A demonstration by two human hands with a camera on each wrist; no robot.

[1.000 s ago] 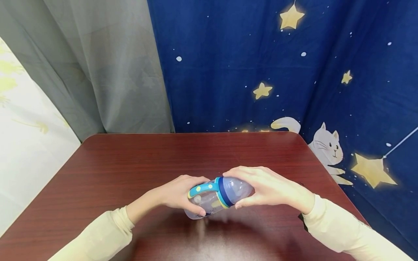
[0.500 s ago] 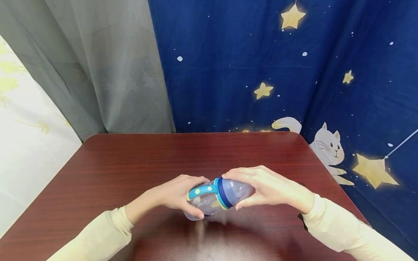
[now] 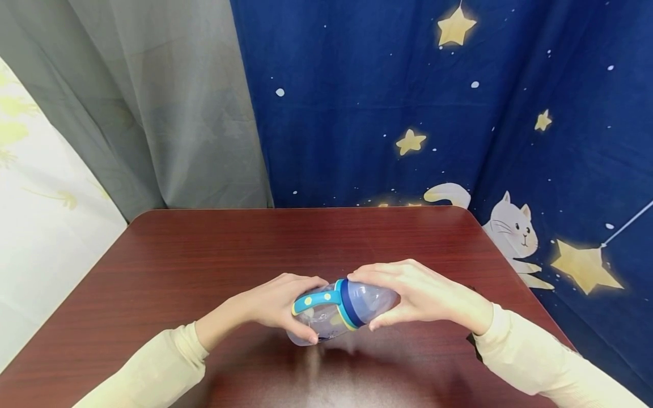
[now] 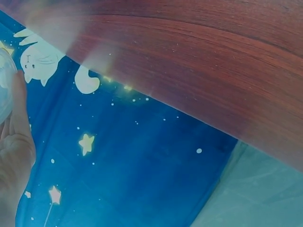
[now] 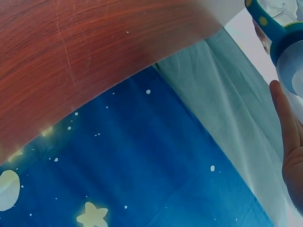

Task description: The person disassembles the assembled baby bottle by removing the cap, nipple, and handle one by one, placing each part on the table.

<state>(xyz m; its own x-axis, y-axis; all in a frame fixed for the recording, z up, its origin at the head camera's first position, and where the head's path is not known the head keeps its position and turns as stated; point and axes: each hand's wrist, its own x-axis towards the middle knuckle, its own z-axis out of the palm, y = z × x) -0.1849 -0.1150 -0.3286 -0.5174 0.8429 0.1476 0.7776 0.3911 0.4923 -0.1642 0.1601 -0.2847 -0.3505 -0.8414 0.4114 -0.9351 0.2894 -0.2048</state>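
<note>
Barely anything has moved since a second ago: the bottle (image 3: 329,324) sits a touch lower in the head view, and the left thumb has slipped slightly down with it. Both hands hold the bottle over the near half of the dark red-brown bench (image 3: 255,238). Its clear base points to the person's left and its translucent domed cover (image 3: 372,300) to the right, the cover end set a little farther from the person. The left hand (image 3: 285,300) grips the clear body from the left, fingers behind it and thumb across the near side, beside the turquoise handle (image 3: 316,299) with pale yellow dots. The right hand (image 3: 420,290) is curled round the cover from the right, just past the dark blue ring (image 3: 351,301); fingertips lie on the far side, thumb on the near side. Whether the bottle touches the bench is hard to say from this angle. Beyond the bench hang a grey curtain (image 3: 194,102) and a blue curtain (image 3: 357,62) printed with stars and a white cat (image 3: 512,229).
</note>
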